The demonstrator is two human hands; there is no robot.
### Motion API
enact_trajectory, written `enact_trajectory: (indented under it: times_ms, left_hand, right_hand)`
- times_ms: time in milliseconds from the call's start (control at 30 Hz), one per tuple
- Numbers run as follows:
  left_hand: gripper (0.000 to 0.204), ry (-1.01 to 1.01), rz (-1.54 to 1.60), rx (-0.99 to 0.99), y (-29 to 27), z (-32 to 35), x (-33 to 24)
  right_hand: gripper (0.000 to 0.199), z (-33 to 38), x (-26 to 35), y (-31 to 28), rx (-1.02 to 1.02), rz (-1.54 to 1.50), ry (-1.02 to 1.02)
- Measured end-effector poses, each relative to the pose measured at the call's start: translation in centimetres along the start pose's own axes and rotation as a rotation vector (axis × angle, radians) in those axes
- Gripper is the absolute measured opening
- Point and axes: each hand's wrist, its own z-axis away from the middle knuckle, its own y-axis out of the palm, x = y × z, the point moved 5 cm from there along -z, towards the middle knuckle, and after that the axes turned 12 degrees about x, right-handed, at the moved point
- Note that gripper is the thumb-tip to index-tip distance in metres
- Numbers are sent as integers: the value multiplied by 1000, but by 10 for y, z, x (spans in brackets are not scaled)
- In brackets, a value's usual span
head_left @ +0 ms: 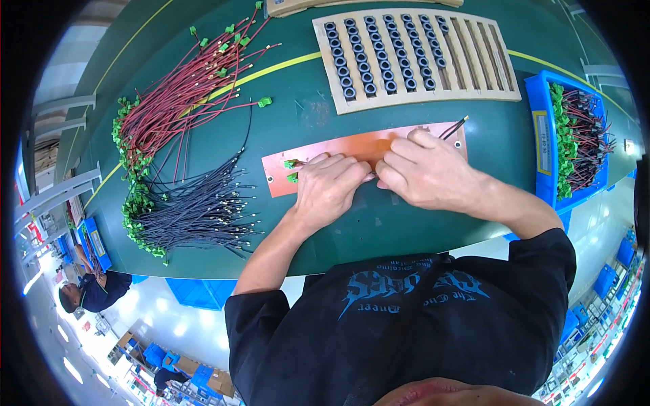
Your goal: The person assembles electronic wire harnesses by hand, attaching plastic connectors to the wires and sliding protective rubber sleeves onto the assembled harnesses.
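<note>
My left hand (330, 188) is closed over a copper-coloured board (277, 184) on the green table. Green connectors (292, 164) on wires stick out at its left side, so the hand grips those wires. Close beside it, my right hand (426, 169) is closed too, fingertips pinched near the left thumb. Beyond its knuckles, a dark and a red wire end (455, 127) poke out over the board's right end. What lies between the two sets of fingertips is mostly hidden.
Red wires (183, 95) and black wires (196, 206) with green connectors lie piled at left. A wooden rack (433, 97) of dark rings stands behind the board. At right sits a blue bin (542, 135) of wired connectors. Another person (101, 287) is at far left.
</note>
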Motion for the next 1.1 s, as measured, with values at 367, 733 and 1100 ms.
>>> enact_trajectory:
  times_ms: [367, 733, 1100]
  left_hand:
    - [11, -54, 37, -4, 2, -7, 1]
    - [32, -79, 392, 126, -11, -31, -22]
    - [43, 28, 25, 30, -29, -14, -55]
  right_hand:
    - [22, 32, -41, -25, -43, -5, 156]
    - [52, 63, -28, -42, -513, 16, 419]
    - [23, 35, -7, 22, -689, -1584, 596]
